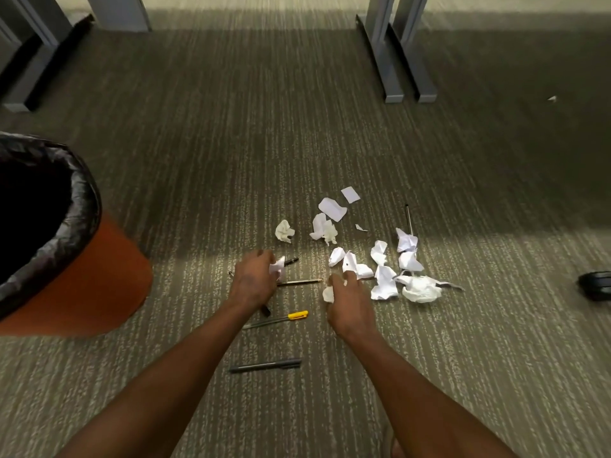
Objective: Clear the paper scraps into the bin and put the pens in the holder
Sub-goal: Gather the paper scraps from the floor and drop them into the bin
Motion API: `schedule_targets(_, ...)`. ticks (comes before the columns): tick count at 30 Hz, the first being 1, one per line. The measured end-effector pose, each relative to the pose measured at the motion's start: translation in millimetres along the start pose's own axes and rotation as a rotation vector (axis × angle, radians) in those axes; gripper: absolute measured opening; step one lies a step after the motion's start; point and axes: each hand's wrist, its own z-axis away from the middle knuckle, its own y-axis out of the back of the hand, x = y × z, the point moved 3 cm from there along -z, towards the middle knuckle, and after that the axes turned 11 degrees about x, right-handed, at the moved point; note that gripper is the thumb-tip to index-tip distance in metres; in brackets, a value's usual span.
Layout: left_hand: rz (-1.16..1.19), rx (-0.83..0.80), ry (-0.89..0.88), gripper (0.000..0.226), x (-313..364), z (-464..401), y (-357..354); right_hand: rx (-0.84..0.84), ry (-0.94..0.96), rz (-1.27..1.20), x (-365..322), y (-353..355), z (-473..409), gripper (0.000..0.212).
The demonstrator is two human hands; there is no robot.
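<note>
Several white paper scraps (pixel 385 282) lie crumpled on the carpet right of centre. My left hand (pixel 253 280) is closed around a small white scrap (pixel 277 267). Just right of it, my right hand (pixel 347 302) is curled on another white scrap (pixel 328 294) at the pile's near edge. Pens lie around the hands: a thin one (pixel 299 281) between them, a yellow-capped one (pixel 277 319) nearer me, a grey one (pixel 266 365) closest, and a dark one (pixel 409 218) at the far right of the pile. An orange bin (pixel 82 282) with a black liner stands at the left.
Grey desk legs (pixel 393 57) stand at the back right and more at the back left (pixel 29 67). A dark object (pixel 595 285) lies at the right edge. One stray scrap (pixel 552 98) sits far right. No pen holder is in view.
</note>
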Motion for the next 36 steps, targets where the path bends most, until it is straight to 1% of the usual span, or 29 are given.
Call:
schedule_targets(3,0.083,0.132,-0.012,0.02,10,-14,11,0.071,-0.067,-0.158,4,4,1,0.042)
schedule_targets(6,0.03,0.212,-0.043,0.029,21,-33,17,0.193,-0.225,-0.302,9,13,0,0.04)
schedule_targets(8,0.027,0.226,-0.044,0.035,24,-49,15,0.253,-0.302,-0.326,13,19,-5,0.043)
schedule_targets(11,0.075,0.205,-0.03,0.04,30,-69,1,0.225,-0.363,-0.349,23,20,-18,0.046)
schedule_targets(13,0.097,0.173,-0.001,0.043,37,-75,-7,0.218,-0.348,-0.303,29,19,-24,0.046)
schedule_targets(14,0.088,0.157,0.006,0.048,40,-77,-11,0.213,-0.326,-0.266,31,18,-27,0.049)
schedule_targets(16,0.042,0.14,0.025,0.064,44,-81,-19,0.179,-0.271,-0.212,33,13,-32,0.06)
schedule_targets(18,0.002,0.141,0.011,0.068,45,-85,-26,0.097,-0.23,-0.174,34,5,-35,0.072)
schedule_targets(21,-0.061,0.109,-0.031,0.06,46,-85,-37,0.042,-0.211,-0.145,35,-4,-36,0.076)
schedule_targets(25,-0.14,0.034,-0.015,0.048,37,-76,-50,0.045,-0.271,-0.118,35,-7,-35,0.065)
schedule_targets(28,-0.19,0.068,-0.043,0.041,32,-67,-54,0.1,-0.278,-0.166,34,-5,-33,0.057)
schedule_targets(30,-0.255,0.091,-0.063,0.036,30,-63,-56,0.148,-0.267,-0.201,32,-4,-35,0.056)
schedule_targets(33,-0.313,0.104,-0.094,0.038,30,-62,-53,0.179,-0.205,-0.193,26,0,-43,0.06)
schedule_targets(36,-0.207,0.068,-0.181,0.04,43,-67,-50,0.112,-0.069,-0.087,19,-3,-54,0.059)
